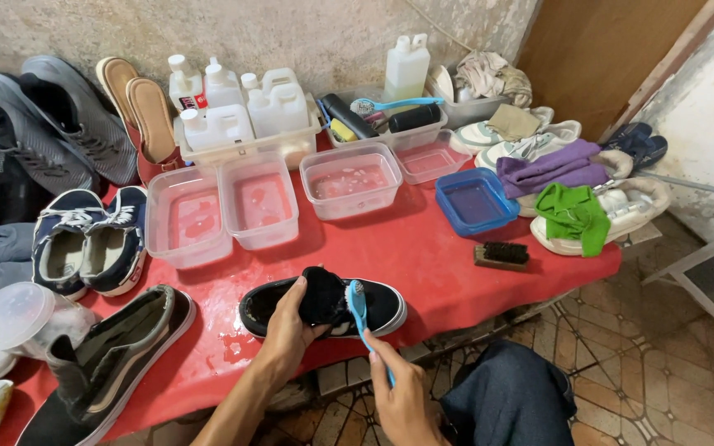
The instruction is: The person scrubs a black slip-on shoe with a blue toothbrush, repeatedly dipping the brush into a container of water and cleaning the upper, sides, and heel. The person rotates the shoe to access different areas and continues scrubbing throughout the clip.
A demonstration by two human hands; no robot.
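Now, line by line, with the black shoe as my landmark:

Black shoe [324,307]: lies on its side at the near edge of the red table [423,248], white sole facing away from me.
Left hand [289,322]: my fingers are closed around the shoe's middle, thumb on the dark upper, holding it steady.
Right hand [398,388]: clenched on the handle of the blue toothbrush [360,318], just below the shoe.
Toothbrush head: its bristles touch the shoe's upper, just right of my left thumb.
Clear tubs [223,206]: 2 side by side beyond the shoe to the left, 1 more [350,180] straight beyond it, each with a little water.
Blue tub [474,201]: beyond the shoe to the right.
Wooden brush [502,255]: right of the shoe, near the blue tub.
Olive slip-on [113,355]: left of the shoe, well apart.
Navy sneakers [88,239]: 2, farther left beyond the slip-on.
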